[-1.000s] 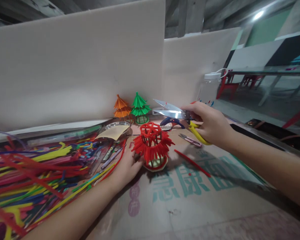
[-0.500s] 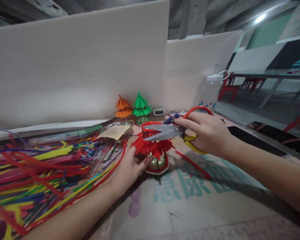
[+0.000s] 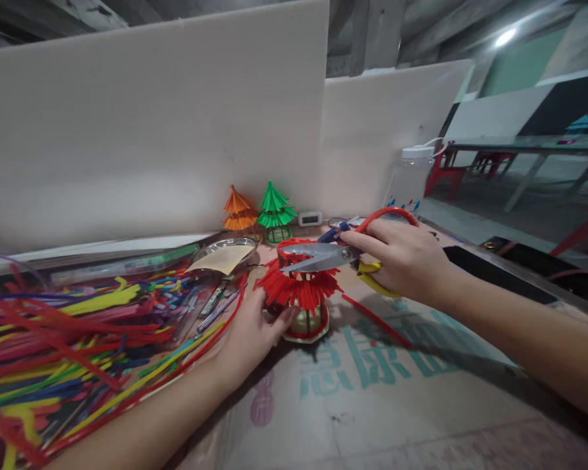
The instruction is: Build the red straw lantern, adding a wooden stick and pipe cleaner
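In the middle of the table stands a small pavilion model (image 3: pixel 298 290) with a fringed red pipe-cleaner roof, dark posts and a pale base edged in red. My left hand (image 3: pixel 255 323) grips its left side near the base, thumb in front; the other fingers are partly hidden behind it. My right hand (image 3: pixel 404 254) is closed round scissors (image 3: pixel 313 254) with an orange and a yellow handle loop. The scissor blades are slightly apart and lie across the upper part of the model, above the red fringe. A cut red pipe cleaner (image 3: pixel 377 320) lies to the right of the base.
Loose coloured pipe cleaners (image 3: pixel 78 339) cover the left side. Behind stand an orange model (image 3: pixel 239 212), a green model (image 3: pixel 276 212), a small digital clock (image 3: pixel 310 219) and a metal dish (image 3: pixel 215 251) bearing yellow paper. A clear bottle (image 3: pixel 409 176) stands back right.
The scissor blades have come closer together over the red model. My left hand keeps its hold, and the whole view has shifted slightly.
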`<state>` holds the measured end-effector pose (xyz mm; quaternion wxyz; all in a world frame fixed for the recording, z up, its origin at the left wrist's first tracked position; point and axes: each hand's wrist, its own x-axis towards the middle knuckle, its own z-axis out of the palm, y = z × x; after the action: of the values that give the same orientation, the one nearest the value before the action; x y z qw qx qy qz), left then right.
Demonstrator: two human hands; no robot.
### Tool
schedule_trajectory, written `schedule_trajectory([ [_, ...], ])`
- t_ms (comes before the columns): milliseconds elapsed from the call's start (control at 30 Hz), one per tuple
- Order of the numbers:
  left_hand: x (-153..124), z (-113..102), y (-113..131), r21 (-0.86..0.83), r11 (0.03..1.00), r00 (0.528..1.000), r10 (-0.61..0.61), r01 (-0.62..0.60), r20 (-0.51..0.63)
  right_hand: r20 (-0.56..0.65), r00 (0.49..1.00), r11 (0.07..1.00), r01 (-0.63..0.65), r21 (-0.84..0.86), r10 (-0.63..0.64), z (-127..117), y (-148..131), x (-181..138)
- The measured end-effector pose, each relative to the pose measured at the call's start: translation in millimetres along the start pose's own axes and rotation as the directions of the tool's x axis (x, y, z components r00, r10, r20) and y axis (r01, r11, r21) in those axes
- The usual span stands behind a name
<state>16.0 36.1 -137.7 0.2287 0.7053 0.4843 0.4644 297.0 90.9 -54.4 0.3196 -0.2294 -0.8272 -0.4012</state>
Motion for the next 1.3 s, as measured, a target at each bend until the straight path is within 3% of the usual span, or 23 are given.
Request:
schedule_trajectory([
  [667, -0.8, -3.2, 5.9, 0.054, 0.998, 0.999, 0.037, -0.037, 0.001, 0.034, 0.999, 0.997, 0.042, -0.065, -0.040, -3.8, 6.6, -6.9],
  [833, 0.5, -4.3, 11.1, 0.032, 0.999, 1.000, 0.016, -0.017, 0.016, 0.058, 0.985, 0.978, -0.166, 0.130, 0.160, -5.3, 3.6, -0.5],
  [933, 2.2, -4.5, 12.3, 0.024, 0.999, 0.999, 0.048, -0.048, -0.002, 0.129, 0.950, 0.913, -0.309, 0.267, 0.284, -12.1, 2.4, 8.2],
  [1100, 3.7, -2.5, 9.9, -0.016, 0.998, 0.998, 0.064, -0.064, -0.004, 0.227, 0.887, 0.827, -0.459, 0.324, 0.403, -15.1, 6.1, 12.6],
  [1300, 4.9, -1.2, -10.1, -0.008, 0.996, 0.996, 0.085, -0.085, 0.030, 0.472, 0.685, 0.655, -0.710, 0.260, 0.555, 6.1, 22.4, 4.4],
])
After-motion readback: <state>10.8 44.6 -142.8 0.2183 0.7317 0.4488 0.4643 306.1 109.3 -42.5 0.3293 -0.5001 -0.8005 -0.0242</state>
